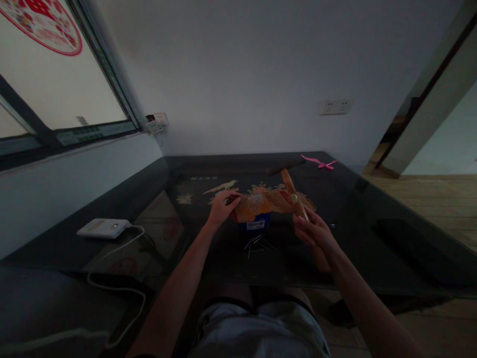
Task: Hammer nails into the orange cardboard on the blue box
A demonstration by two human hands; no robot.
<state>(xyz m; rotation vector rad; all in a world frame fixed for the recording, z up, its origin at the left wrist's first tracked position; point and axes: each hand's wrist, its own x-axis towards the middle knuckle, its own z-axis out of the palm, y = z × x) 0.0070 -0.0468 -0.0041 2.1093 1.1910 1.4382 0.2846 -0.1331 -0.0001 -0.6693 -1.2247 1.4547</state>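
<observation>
A limp orange-brown patterned piece [257, 203], perhaps cloth or leather, stretches between my hands above the dark table. My left hand [223, 206] pinches its left end, fingers closed. In my right hand [315, 229] is a long flat brown strip [289, 183] with a round pale stud, slanting up and to the left across the patterned piece's right part. Whether the strip and the piece are joined I cannot tell. Below the piece, partly hidden by it, stands a blue container [257, 222] with a pale label. Several thin pins or needles [257, 243] lie scattered in front of it.
On the left of the dark glossy table [201, 258] lies a white power bank [104, 228], its white cable [128, 241] hanging over the front edge. A pink ribbon [320, 163] rests at the far right corner. A dark flat object [413, 246] lies at right.
</observation>
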